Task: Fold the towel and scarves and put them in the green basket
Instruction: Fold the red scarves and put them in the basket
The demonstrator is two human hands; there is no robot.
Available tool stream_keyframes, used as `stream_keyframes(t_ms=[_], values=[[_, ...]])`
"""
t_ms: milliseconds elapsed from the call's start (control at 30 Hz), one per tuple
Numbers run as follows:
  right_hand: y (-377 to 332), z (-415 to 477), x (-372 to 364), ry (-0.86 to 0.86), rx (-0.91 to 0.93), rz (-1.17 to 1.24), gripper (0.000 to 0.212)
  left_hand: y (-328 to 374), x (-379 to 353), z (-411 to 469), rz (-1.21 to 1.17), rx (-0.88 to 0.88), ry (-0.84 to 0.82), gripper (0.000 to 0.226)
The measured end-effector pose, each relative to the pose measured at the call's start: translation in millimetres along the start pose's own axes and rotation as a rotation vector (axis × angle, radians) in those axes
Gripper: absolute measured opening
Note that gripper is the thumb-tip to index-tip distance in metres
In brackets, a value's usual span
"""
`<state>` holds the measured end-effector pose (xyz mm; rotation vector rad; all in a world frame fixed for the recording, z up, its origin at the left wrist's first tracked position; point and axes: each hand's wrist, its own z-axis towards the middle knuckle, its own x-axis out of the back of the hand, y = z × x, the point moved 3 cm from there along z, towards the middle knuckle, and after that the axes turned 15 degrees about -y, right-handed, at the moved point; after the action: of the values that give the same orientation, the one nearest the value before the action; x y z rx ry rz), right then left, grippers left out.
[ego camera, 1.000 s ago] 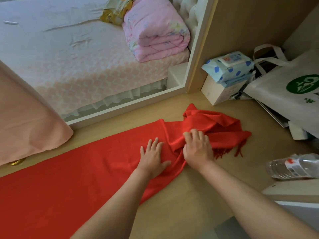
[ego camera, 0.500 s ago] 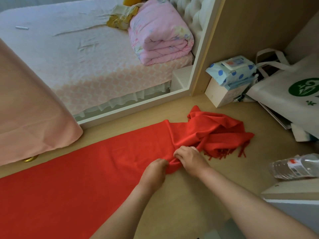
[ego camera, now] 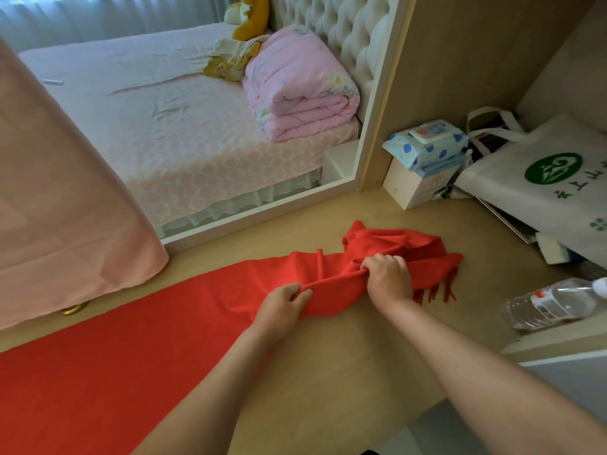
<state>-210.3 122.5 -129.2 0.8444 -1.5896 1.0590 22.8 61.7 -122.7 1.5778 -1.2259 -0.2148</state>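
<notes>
Head view: red scarf [ego camera: 164,323] lies leftward along the desk [ego camera: 328,372], right end bunched. Left hand [ego camera: 282,303] and right hand [ego camera: 387,277] each pinch its lifted near edge. Judgement: hold the edge taut and align the edges before pressing flat.

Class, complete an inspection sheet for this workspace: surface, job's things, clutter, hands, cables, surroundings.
Surface: pale wooden top.
Job's things: red scarf, flat at left, bunched at right; green basket not seen.
Clutter: water bottle on its side, tote bag, wipes pack on a box.
Hands: left hand and right hand both grip the scarf.
Cables: nothing seen.
Surroundings: pink cloth at left; bed with folded quilt.
</notes>
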Motion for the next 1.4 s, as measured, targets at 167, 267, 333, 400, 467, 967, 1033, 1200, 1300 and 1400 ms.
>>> stream_keyframes(t_ms=[167,267,333,400,467,967,1033,1200,1300,1400], values=[[1.7,0.2,45.8,-0.012,0.012,0.165,0.033,11.5,-17.4,-3.1,0.061,0.196,-0.295,0.044],[1.8,-5.0,55.5,-0.394,0.073,0.061,0.03,10.4,-35.7,1.7,0.15,0.386,-0.544,0.059],[5.9,-11.8,45.4,-0.672,0.075,-0.028,0.026,14.2,-45.3,6.1,0.218,0.391,-0.602,0.058],[12.8,-17.4,34.7,-0.721,0.054,0.0,0.028,19.0,-50.1,17.6,0.286,0.281,-0.51,0.05],[19.6,-19.4,30.1,-0.563,0.048,0.07,0.028,25.5,-53.7,29.0,0.388,0.127,-0.368,0.035],[72.6,49.6,-8.3,-0.333,-0.1,-0.248,0.022,-21.1,-38.3,104.2,0.881,0.299,-0.161,0.073],[72.6,68.6,3.8,-0.18,-0.146,-0.2,0.021,-15.1,-25.8,112.1,0.961,0.215,0.041,0.059],[81.8,105.1,28.0,0.064,-0.27,-0.05,0.019,0.3,-4.5,135.0,0.74,0.071,0.263,0.015],[83.6,109.4,30.8,0.176,-0.181,0.009,0.038,15.4,1.2,148.7,0.36,0.026,0.392,0.02],[67.2,90.2,10.1,0.153,0.055,-0.043,0.051,19.7,-13.5,160.7,0.274,-0.067,0.15,0.051]])
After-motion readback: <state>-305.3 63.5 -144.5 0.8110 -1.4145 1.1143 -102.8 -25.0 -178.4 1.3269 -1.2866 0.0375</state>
